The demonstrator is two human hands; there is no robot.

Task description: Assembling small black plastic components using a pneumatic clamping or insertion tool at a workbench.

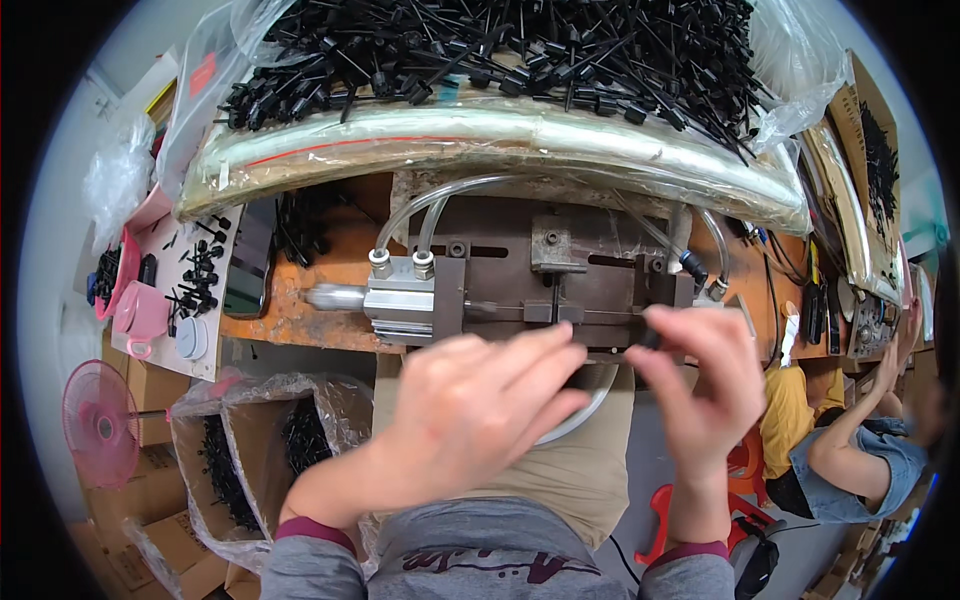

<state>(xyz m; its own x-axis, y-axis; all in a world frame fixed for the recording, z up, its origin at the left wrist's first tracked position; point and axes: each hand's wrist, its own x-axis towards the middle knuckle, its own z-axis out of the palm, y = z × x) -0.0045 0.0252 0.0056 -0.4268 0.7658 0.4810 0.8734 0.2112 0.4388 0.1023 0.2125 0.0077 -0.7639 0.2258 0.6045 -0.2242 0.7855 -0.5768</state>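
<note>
A dark metal bench fixture (510, 240) lies before me, with a silver pneumatic cylinder (400, 300) at its left end. Upright in its middle slot is a thin black rod (555, 295). My left hand (470, 400) reaches across the fixture's front edge, fingers stretched, the index fingertip by the rod's lower end; its thumb is hidden. To the right, my right hand (705, 385) pinches a small black part (648, 338) between thumb and forefinger, close to the fixture's right block. The fingers hide most of that part.
A heap of black stemmed parts (500, 60) fills a plastic-lined tray behind the fixture. Clear air hoses (450, 185) arch over the fixture. A phone (248, 265) and loose black parts lie left. Bagged boxes (270, 440) and a pink fan (100, 420) stand below. Another person (850, 460) sits right.
</note>
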